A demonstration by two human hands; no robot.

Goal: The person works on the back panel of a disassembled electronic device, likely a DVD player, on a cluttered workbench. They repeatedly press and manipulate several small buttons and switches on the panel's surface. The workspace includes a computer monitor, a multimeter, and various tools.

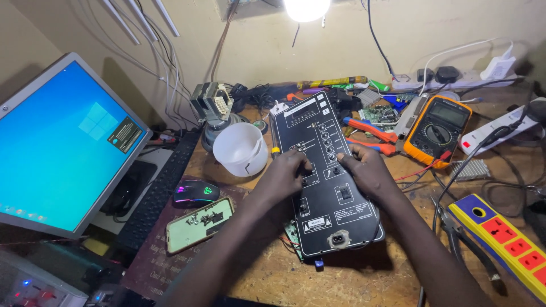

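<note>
The black control panel lay mid-frame on the worktop. The left hand gripped its left edge with curled fingers; the right hand pressed fingertips on its knobs, grip narrow. A white cup stood just left, and a multimeter lay at upper right.

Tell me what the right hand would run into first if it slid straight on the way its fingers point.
The right hand points up-left across the black control panel. Going straight on, it would likely meet the column of round knobs first, just past its fingertips. Depth is hard to judge here.
</note>
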